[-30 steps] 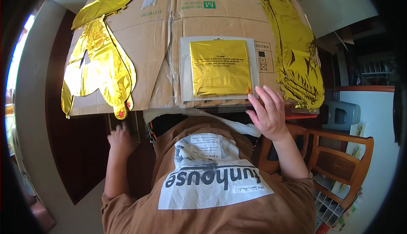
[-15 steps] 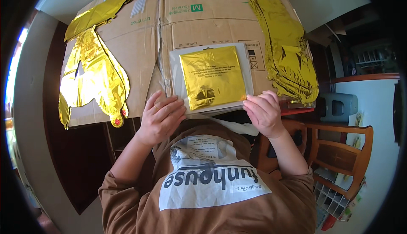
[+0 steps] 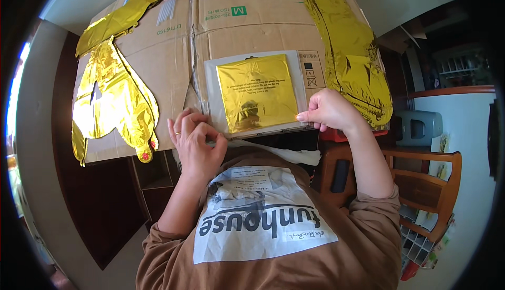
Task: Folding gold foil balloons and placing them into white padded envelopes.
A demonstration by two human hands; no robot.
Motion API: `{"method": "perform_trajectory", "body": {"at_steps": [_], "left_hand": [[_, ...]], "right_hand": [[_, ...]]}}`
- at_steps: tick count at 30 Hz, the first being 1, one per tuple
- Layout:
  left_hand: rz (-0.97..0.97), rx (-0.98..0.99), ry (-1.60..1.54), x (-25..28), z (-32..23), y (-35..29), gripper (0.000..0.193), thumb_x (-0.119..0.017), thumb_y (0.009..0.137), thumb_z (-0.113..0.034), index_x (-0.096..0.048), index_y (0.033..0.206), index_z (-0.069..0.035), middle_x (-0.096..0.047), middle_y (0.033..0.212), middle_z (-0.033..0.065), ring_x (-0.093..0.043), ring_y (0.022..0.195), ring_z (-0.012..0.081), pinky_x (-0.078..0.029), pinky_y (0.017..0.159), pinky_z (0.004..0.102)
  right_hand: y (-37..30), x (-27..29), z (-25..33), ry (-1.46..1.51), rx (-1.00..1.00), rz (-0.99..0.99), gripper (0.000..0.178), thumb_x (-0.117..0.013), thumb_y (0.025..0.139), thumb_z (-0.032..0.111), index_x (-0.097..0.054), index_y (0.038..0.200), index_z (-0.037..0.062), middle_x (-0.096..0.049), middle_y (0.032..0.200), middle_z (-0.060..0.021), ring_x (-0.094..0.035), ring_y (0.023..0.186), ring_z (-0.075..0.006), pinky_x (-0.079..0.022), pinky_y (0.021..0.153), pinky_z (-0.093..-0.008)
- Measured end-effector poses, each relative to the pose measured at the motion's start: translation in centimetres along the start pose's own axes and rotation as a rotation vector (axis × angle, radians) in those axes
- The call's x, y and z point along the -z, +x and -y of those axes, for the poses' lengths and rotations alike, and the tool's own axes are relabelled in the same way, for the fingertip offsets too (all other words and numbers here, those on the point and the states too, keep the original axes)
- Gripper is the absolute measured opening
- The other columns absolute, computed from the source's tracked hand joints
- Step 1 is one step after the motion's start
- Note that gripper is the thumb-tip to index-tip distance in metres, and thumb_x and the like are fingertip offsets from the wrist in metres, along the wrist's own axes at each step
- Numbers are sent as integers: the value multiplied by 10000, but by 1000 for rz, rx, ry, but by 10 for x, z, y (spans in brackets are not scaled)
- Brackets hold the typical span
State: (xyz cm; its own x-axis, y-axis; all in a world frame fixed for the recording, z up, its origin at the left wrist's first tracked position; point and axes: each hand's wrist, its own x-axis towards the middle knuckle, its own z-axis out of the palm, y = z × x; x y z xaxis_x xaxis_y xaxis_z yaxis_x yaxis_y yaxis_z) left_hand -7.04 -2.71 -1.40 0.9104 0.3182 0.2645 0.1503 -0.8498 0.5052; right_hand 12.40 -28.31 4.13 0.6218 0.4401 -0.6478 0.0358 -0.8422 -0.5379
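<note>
Item: flat gold foil balloon (image 3: pixel 113 98) lying left of left hand (image 3: pixel 195 141); left hand pinching clear packet (image 3: pixel 256 94) at near-left corner; right hand (image 3: pixel 330 112) gripping its near-right edge, fingers closed; crumpled gold balloon (image 3: pixel 350 48) beyond; best kept flat on cardboard (image 3: pixel 252 27) while peeling slowly

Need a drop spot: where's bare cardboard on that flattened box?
Free: the flattened brown cardboard box above the clear packet with the gold foil square, and between it and the left crumpled gold foil balloon. Crowded: near edge, left hand, right hand, right gold foil balloon.
</note>
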Motion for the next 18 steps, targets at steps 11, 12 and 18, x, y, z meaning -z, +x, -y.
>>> {"method": "perform_trajectory", "body": {"at_steps": [11, 12, 18], "left_hand": [[376, -643, 79, -49, -55, 24, 685, -668, 860, -189, -468, 1503, -68, -459, 1562, 124, -366, 1489, 344, -211, 1234, 547], [269, -756, 302, -49, -43, 29, 590, -582, 938, -227, -483, 1502, -84, -426, 1600, 94, -356, 1500, 300, -210, 1235, 532], [193, -575, 211, -17, 14, -7, 492, -539, 949, -144, -570, 1439, -116, -527, 1519, 110, -467, 1432, 302, -304, 1203, 481]], "right_hand": [[-2, -4, -3, 32, 28, -22, 308, -815, 861, 233, -673, 751, -17, -682, 621, -109, -659, 509, -150, -531, 490, -288], [-4, -4, -3, 23, 11, -28, 311, -810, 867, 238, -677, 757, -21, -685, 624, -114, -660, 508, -153, -530, 489, -291], [-25, -14, -9, 23, -37, -31, 331, -781, 901, 251, -677, 768, -34, -675, 623, -102, -619, 485, -129, -489, 452, -275]]}}
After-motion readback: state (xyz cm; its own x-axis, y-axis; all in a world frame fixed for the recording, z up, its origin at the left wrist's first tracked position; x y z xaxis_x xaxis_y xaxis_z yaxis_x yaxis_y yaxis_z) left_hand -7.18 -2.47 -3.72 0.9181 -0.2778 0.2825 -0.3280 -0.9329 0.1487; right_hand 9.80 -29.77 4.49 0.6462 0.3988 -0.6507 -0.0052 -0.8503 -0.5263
